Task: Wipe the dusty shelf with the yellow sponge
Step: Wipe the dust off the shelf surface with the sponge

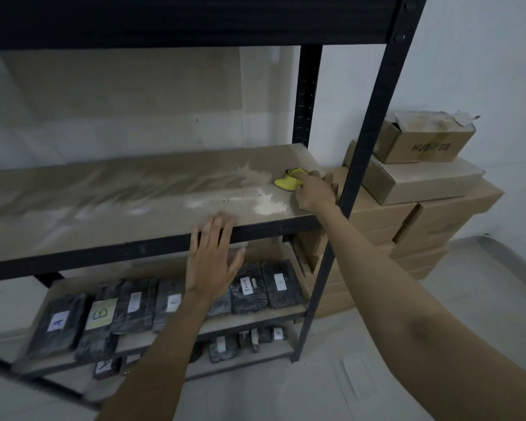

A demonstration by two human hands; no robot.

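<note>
The dusty shelf is a pale board in a black metal rack, streaked with wipe marks and patches of white dust near its right front. My right hand presses the yellow sponge flat on the board at its right end, close to the rack's front right post. Part of the sponge is hidden under my fingers. My left hand rests on the shelf's black front rail, fingers spread over the edge, holding nothing.
The black front right post stands just right of my right hand. Stacked cardboard boxes sit beside the rack on the right. Lower shelves hold several dark labelled packages. Another black shelf runs overhead.
</note>
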